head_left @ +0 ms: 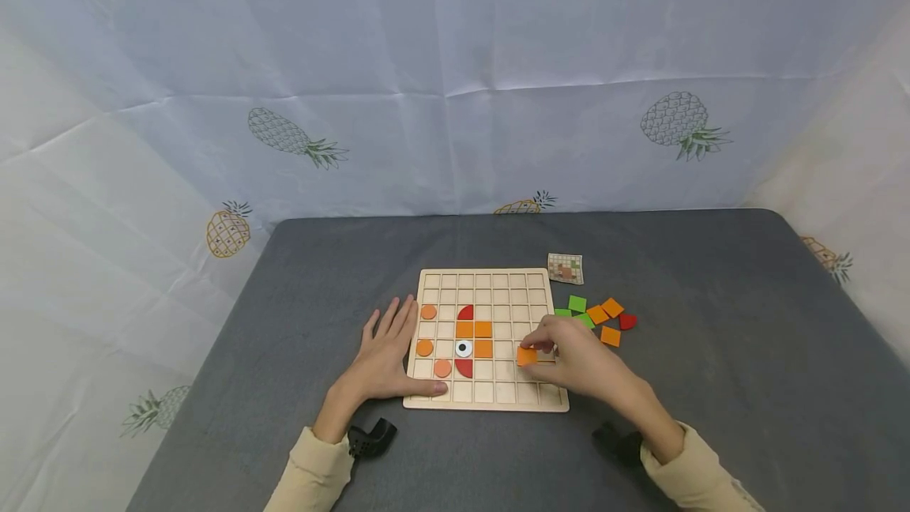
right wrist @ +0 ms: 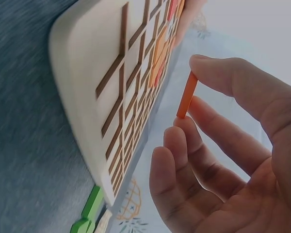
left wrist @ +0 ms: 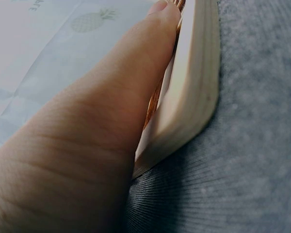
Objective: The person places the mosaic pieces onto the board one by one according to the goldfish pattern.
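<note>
Pinching an orange square tile (head_left: pixel 527 355) between thumb and fingertips, my right hand (head_left: pixel 579 358) sits just right of centre in the head view, over the right part of the wooden grid board (head_left: pixel 529 403). From the right wrist view I see the tile (right wrist: pixel 186 95) edge-on, held at its two ends by the thumb and a finger, clear of the board's face (right wrist: pixel 82 63) rather than seated in a cell.

My left hand (head_left: pixel 387 354) lies flat with fingers straight and relaxed on the grey table (head_left: pixel 711 385), against the board's left edge, its thumb reaching onto the lower left corner. The left wrist view shows the thumb (left wrist: pixel 136 73) pressed along the board's pale side (left wrist: pixel 194 92).

On the board, left of centre, I see three orange discs (head_left: pixel 424 348), orange squares (head_left: pixel 483 329), two red half-rounds (head_left: pixel 466 312) and a white disc with a dark dot (head_left: pixel 464 348).

Further right on the table, just beyond my right hand, loose pieces lie together: green squares (head_left: pixel 577 304), orange squares (head_left: pixel 610 336) and a red piece (head_left: pixel 627 321). Above them, near the board's upper right corner, lies a small pattern card (head_left: pixel 565 268).

Across the upper half of the frame hangs a pale cloth backdrop (head_left: pixel 455 101) printed with pineapples.
</note>
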